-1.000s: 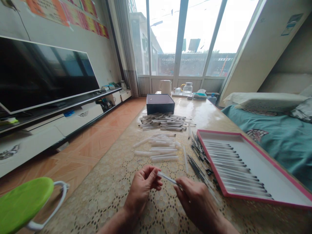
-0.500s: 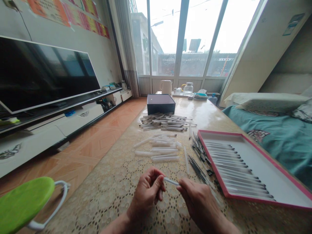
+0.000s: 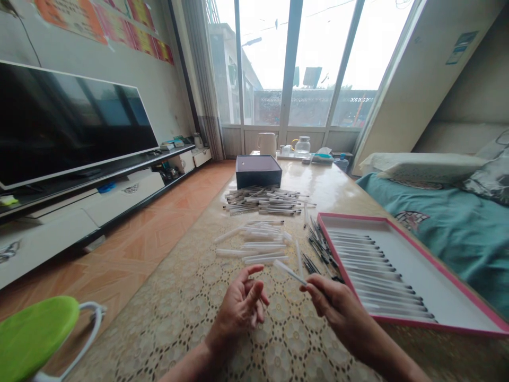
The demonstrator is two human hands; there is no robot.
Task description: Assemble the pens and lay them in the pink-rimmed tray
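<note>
My right hand (image 3: 334,305) pinches one end of a thin clear pen (image 3: 289,272), which points up and to the left over the lace-covered table (image 3: 191,313). Beside it my left hand (image 3: 242,305) hovers with its fingers loosely spread and nothing in them. Just beyond the hands lie several clear pen tubes (image 3: 260,245) and a row of thin dark refills (image 3: 320,249). A pink-rimmed white tray (image 3: 449,286) at the right holds several finished pens side by side.
A larger heap of pens (image 3: 264,201) lies further back in front of a dark box (image 3: 257,171). A kettle (image 3: 267,143) and a glass jug (image 3: 303,146) stand at the far end. A green stool (image 3: 37,334) is at the lower left, a bed (image 3: 449,223) at the right.
My left hand has let go of the pen and opened. My right hand has lifted the pen and carried it a little to the right.
</note>
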